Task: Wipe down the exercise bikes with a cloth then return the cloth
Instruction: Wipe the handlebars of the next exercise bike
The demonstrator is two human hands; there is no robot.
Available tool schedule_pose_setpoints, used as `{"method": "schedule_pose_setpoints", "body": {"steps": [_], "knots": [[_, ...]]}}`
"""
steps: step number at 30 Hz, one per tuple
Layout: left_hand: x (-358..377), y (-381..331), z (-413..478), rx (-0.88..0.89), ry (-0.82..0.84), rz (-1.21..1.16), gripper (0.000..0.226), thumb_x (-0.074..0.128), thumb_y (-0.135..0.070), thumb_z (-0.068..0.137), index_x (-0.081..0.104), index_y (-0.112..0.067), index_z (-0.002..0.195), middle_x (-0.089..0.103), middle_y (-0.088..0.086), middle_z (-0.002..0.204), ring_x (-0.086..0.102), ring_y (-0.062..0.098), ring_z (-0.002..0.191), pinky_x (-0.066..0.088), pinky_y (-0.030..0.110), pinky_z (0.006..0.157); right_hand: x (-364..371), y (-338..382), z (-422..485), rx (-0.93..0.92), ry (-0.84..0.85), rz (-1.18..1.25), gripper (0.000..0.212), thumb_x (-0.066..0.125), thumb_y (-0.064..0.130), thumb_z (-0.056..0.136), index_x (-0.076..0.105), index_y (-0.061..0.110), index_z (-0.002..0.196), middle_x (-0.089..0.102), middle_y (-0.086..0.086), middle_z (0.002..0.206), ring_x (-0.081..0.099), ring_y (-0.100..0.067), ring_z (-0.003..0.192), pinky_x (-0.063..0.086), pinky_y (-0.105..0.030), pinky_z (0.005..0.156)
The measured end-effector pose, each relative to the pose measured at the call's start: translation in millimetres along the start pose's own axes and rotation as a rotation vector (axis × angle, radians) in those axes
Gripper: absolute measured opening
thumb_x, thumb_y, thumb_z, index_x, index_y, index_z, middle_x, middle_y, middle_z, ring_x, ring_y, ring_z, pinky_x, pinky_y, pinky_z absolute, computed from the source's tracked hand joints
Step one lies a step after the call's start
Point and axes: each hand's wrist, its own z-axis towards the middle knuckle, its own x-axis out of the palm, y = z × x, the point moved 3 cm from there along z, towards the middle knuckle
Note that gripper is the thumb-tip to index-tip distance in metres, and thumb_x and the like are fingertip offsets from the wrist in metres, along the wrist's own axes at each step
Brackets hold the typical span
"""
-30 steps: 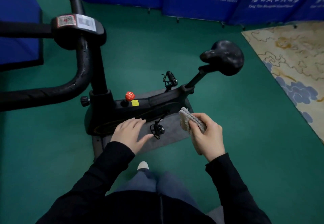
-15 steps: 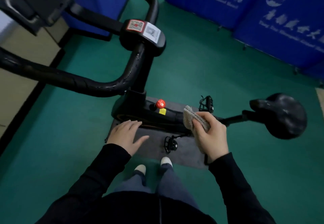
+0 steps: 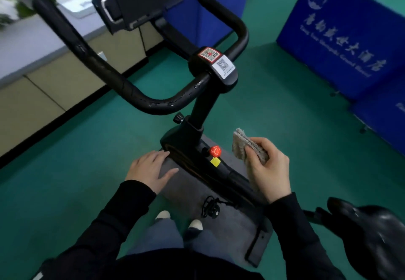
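Head view looks down on an exercise bike (image 3: 192, 148) standing on a grey mat (image 3: 232, 220) over the green floor. Right hand (image 3: 268, 170) is closed on a folded grey cloth (image 3: 243, 146), held in the air just beside the red knob (image 3: 215, 151) and not touching the frame. Left hand (image 3: 151, 170) is open and flat, holding nothing, with its fingertips near the front housing. To my judgement the step is to bring the cloth to a surface, probably the handlebar (image 3: 135, 91) or the frame. For a good wipe, press a flat face of the cloth, follow the tube in long strokes, and go around the knob and the QR labels (image 3: 217, 60) with light pressure
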Motion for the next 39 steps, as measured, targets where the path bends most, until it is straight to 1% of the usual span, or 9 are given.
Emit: {"method": "schedule_pose_setpoints", "body": {"steps": [8, 15, 18, 21, 23, 26, 31, 35, 39], "knots": [[-35, 23, -16, -0.144, -0.169, -0.075, 0.063, 0.036, -0.060, 0.089, 0.037, -0.022, 0.139, 0.044, 0.000, 0.142, 0.037, 0.019, 0.131, 0.028, 0.035, 0.106, 12, 52, 39, -0.183, 0.019, 0.089, 0.016, 0.063, 0.011, 0.087, 0.063, 0.026, 0.091, 0.062, 0.025, 0.083, 0.057, 0.013, 0.076, 0.037, 0.000, 0.066], [-67, 49, -11, -0.183, -0.290, -0.154, 0.062, 0.038, -0.057, 0.090, 0.036, -0.020, 0.140, 0.044, 0.001, 0.142, 0.038, 0.020, 0.131, 0.029, 0.038, 0.107, 26, 102, 63, -0.289, -0.048, 0.152, 0.013, 0.064, 0.010, 0.087, 0.066, 0.021, 0.094, 0.062, 0.024, 0.083, 0.058, 0.008, 0.076, 0.039, -0.003, 0.068], [-82, 69, -8, -0.198, -0.331, -0.182, 0.061, 0.038, -0.055, 0.091, 0.036, -0.020, 0.141, 0.044, 0.001, 0.142, 0.037, 0.019, 0.132, 0.030, 0.037, 0.107, 40, 123, 72, -0.314, -0.040, 0.160, 0.016, 0.064, 0.010, 0.087, 0.065, 0.025, 0.093, 0.062, 0.025, 0.083, 0.058, 0.007, 0.075, 0.041, -0.005, 0.067], [-96, 91, -2, -0.213, -0.364, -0.219, 0.061, 0.038, -0.054, 0.091, 0.034, -0.020, 0.141, 0.043, 0.000, 0.143, 0.036, 0.018, 0.132, 0.029, 0.035, 0.107, 59, 142, 81, -0.341, -0.014, 0.162, 0.016, 0.065, 0.010, 0.086, 0.067, 0.023, 0.095, 0.063, 0.024, 0.086, 0.059, 0.009, 0.079, 0.040, -0.004, 0.070], [-106, 105, 3, -0.216, -0.379, -0.238, 0.060, 0.038, -0.053, 0.092, 0.033, -0.020, 0.142, 0.042, 0.000, 0.143, 0.035, 0.018, 0.133, 0.029, 0.035, 0.107, 74, 155, 87, -0.368, 0.013, 0.165, 0.016, 0.065, 0.008, 0.086, 0.067, 0.020, 0.096, 0.064, 0.021, 0.088, 0.059, 0.009, 0.082, 0.040, -0.003, 0.071], [-121, 125, 14, -0.198, -0.429, -0.290, 0.061, 0.040, -0.051, 0.093, 0.032, -0.018, 0.143, 0.043, 0.003, 0.143, 0.037, 0.019, 0.132, 0.030, 0.034, 0.108, 98, 175, 97, -0.411, 0.075, 0.152, 0.016, 0.064, 0.006, 0.086, 0.068, 0.015, 0.099, 0.066, 0.015, 0.091, 0.060, 0.007, 0.085, 0.041, -0.005, 0.074], [-141, 148, 33, -0.169, -0.511, -0.414, 0.059, 0.042, -0.047, 0.093, 0.032, -0.017, 0.143, 0.044, 0.003, 0.142, 0.038, 0.019, 0.131, 0.031, 0.034, 0.109, 130, 205, 116, -0.488, 0.107, 0.137, 0.018, 0.064, 0.005, 0.086, 0.068, 0.014, 0.101, 0.069, 0.008, 0.095, 0.061, 0.006, 0.089, 0.041, -0.006, 0.078], [-155, 155, 45, -0.166, -0.575, -0.564, 0.057, 0.045, -0.043, 0.093, 0.033, -0.017, 0.142, 0.047, 0.001, 0.140, 0.040, 0.016, 0.130, 0.030, 0.029, 0.107, 147, 232, 134, -0.541, 0.138, 0.139, 0.016, 0.063, 0.007, 0.088, 0.067, 0.014, 0.102, 0.069, 0.004, 0.095, 0.062, 0.001, 0.086, 0.042, -0.008, 0.076], [-162, 156, 53, -0.151, -0.614, -0.666, 0.056, 0.046, -0.043, 0.093, 0.033, -0.021, 0.142, 0.049, -0.002, 0.136, 0.043, 0.014, 0.127, 0.030, 0.026, 0.104, 166, 270, 157, -0.688, 0.163, 0.091, 0.019, 0.062, 0.004, 0.087, 0.068, 0.009, 0.105, 0.069, -0.001, 0.097, 0.061, -0.005, 0.089, 0.042, -0.009, 0.079]]}}
